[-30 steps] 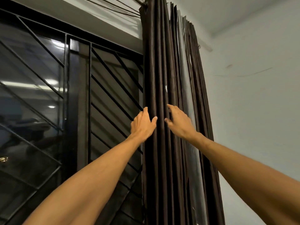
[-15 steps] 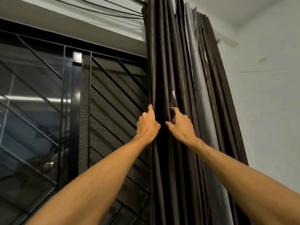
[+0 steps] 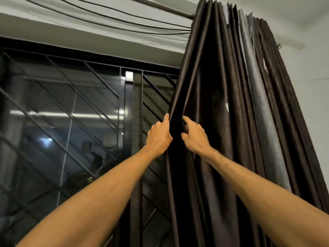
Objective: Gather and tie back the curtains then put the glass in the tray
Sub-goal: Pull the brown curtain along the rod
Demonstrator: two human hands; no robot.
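Curtains [image 3: 231,122] hang bunched, left hand [image 3: 158,138] and right hand [image 3: 195,139] gripping their front folds.

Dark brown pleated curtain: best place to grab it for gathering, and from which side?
Grip the dark brown pleated curtain at its free edge beside the black-barred window, where the left hand and right hand pinch folds. Come from the window side: the pleats hang vertical and stacked, so fingers can likely wrap the outer folds and sweep them toward the white wall.
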